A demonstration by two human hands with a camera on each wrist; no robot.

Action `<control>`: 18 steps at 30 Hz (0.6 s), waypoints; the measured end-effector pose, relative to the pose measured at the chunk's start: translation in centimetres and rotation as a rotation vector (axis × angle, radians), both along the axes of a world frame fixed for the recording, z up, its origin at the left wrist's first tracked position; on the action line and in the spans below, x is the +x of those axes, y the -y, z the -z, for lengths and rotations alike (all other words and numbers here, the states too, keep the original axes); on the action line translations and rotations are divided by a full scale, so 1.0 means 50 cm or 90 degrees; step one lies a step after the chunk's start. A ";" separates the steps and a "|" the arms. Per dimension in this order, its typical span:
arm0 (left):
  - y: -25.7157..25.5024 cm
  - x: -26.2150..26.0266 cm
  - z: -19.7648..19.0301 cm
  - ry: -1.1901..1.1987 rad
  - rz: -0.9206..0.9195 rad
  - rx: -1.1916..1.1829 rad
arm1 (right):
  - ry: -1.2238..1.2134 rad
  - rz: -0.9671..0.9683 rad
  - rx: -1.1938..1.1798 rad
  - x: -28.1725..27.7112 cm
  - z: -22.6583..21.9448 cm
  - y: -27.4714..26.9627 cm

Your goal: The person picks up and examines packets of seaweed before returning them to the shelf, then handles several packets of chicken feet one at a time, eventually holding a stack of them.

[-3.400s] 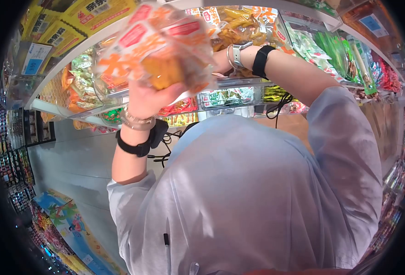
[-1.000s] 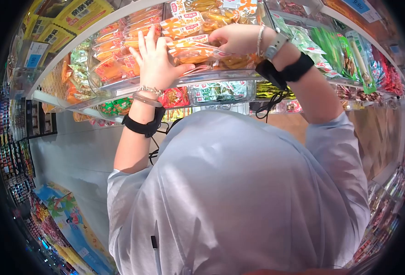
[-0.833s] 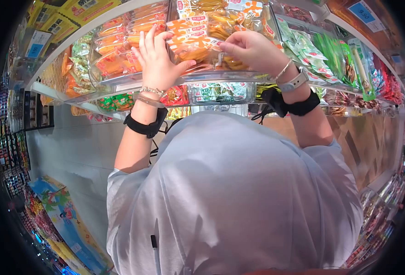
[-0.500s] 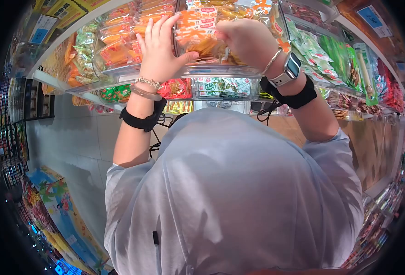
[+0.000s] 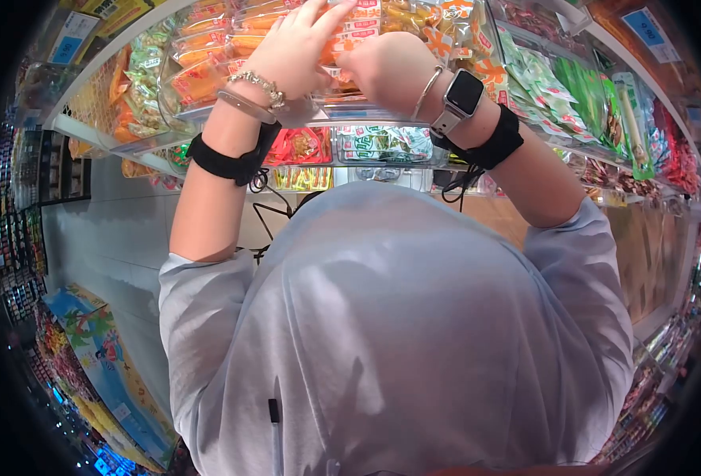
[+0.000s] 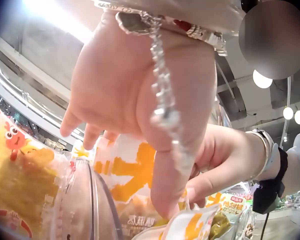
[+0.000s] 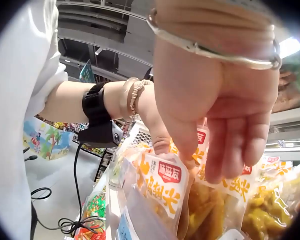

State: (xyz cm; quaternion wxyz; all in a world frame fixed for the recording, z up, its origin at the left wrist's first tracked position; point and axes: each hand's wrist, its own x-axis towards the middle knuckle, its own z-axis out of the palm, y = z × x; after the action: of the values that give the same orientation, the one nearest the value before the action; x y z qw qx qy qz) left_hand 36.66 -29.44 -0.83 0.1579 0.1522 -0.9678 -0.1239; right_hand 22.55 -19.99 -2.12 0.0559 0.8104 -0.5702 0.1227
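Note:
Several orange-and-white snack packets [image 7: 162,182] with yellow-brown meat inside stand upright in a clear bin [image 5: 358,116] on the shelf. My left hand [image 5: 287,63] reaches over them with fingers spread and fairly straight; in the left wrist view its thumb [image 6: 167,190] lies against the front of a packet [image 6: 125,175], and its fingertips are hidden behind the top edge. Close beside it, my right hand [image 5: 394,71] has its fingers bent and pinches a packet's edge between thumb and fingers, partly hidden in the head view. In the right wrist view both thumbs are near the same packet.
Orange snack packets [image 5: 203,67] fill the bin on the left, and green-and-white packets [image 5: 553,87] the one on the right. A lower shelf holds red packets [image 5: 299,146]. Price tags [image 5: 648,32] hang at the upper shelf edge. Black cables [image 5: 267,218] dangle below my wrists.
My left hand has moved from the left bin's packets rightward and up over the middle packets. My right hand has shifted slightly left and down, bringing both hands close together.

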 end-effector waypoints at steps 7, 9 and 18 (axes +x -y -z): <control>0.018 -0.011 0.037 -0.037 -0.063 -0.091 | 0.333 -0.001 0.038 -0.046 0.032 0.028; 0.014 -0.018 0.041 -0.143 -0.061 -0.139 | 0.318 -0.044 -0.044 -0.051 0.048 0.036; -0.074 0.038 0.053 0.044 -0.033 -0.042 | 0.268 0.039 0.034 -0.047 0.044 0.051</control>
State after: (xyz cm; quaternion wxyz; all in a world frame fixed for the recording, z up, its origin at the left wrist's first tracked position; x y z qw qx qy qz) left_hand 38.55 -25.76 -3.50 0.1325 0.1763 -0.9719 -0.0825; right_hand 20.18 -22.53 -4.34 -0.0824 0.7503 -0.5968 0.2721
